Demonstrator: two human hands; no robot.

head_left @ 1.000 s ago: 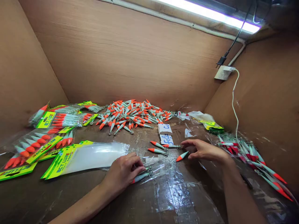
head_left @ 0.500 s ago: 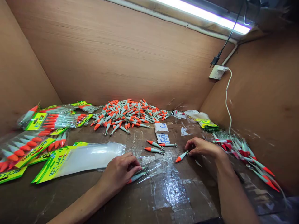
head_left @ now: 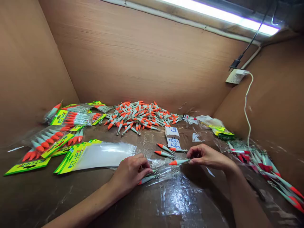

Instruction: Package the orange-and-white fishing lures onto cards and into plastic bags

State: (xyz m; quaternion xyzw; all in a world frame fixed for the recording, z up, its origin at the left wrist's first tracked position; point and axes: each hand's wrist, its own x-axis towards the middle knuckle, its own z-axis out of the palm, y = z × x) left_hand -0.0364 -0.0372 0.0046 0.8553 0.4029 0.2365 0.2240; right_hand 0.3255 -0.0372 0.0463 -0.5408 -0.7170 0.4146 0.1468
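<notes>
One lure [head_left: 179, 162] juts left from the right hand [head_left: 207, 156] — orange tip outermost

The left hand [head_left: 135, 167] covered one end of the clear bag [head_left: 166, 172] and much of the lures inside, so their number could not be told. The right hand's [head_left: 206, 156] fingers partly hid the hook end of the held lure [head_left: 179, 161]. The bottom edge cut off both forearms [head_left: 247, 196], the top edge the light tube [head_left: 225, 17]. A dark object [head_left: 258, 192] beside the right forearm was too blurred to identify.
</notes>
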